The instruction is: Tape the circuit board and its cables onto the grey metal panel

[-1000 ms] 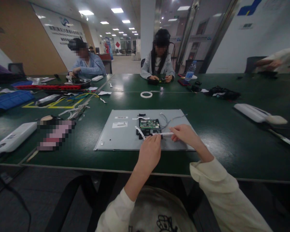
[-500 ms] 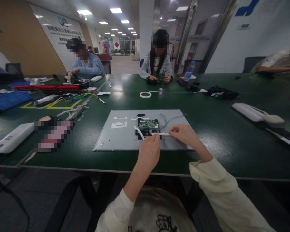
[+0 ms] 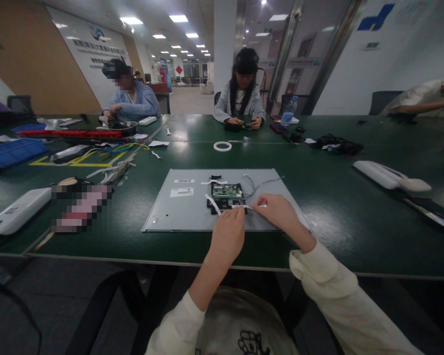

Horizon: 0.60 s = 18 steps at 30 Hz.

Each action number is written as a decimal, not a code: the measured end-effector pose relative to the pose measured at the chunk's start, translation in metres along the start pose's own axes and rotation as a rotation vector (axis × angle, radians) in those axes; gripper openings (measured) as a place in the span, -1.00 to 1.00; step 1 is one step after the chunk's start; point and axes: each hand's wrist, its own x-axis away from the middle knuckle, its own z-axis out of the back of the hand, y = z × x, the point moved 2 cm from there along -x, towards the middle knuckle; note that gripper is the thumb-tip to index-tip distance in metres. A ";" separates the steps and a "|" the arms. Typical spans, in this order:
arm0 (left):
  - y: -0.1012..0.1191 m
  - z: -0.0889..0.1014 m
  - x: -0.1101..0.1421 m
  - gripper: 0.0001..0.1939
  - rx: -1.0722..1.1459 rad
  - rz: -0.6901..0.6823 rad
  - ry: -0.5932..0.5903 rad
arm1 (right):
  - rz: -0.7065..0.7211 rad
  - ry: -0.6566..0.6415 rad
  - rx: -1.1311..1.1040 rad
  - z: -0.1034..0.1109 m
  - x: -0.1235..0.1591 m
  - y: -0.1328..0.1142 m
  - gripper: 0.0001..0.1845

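Note:
A flat grey metal panel lies on the table in front of me. Fixed on its middle is a black plastic bracket carrying a green circuit board. My right hand pinches a strip of white tape at the bracket's lower right, the strip's end poking out past the fingertips. At the other end of that strip, my left hand has its fingers closed against the bracket's front edge. Another tape piece slants across the bracket's left side, and one crosses its top. Grey cables curve off to the right.
A roll of white tape lies beyond the panel. To the left are a pink pouch-like item, a white device and a blue tray. Another white device rests right. Co-workers sit across the table, near a water bottle.
My right hand has shifted slightly left, closer to my left hand, and grips the tape strip nearer the bracket. My left hand stays in nearly the same place.

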 end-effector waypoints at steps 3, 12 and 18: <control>0.000 0.000 0.000 -0.66 0.011 -0.001 -0.002 | -0.010 0.001 0.023 0.000 0.001 -0.001 -0.66; 0.000 0.002 0.000 -0.65 0.015 -0.003 -0.005 | 0.006 -0.003 0.184 0.000 0.002 0.002 -0.65; 0.000 0.002 0.000 -0.65 0.006 -0.006 0.001 | 0.000 -0.015 0.258 0.001 0.003 0.009 -0.65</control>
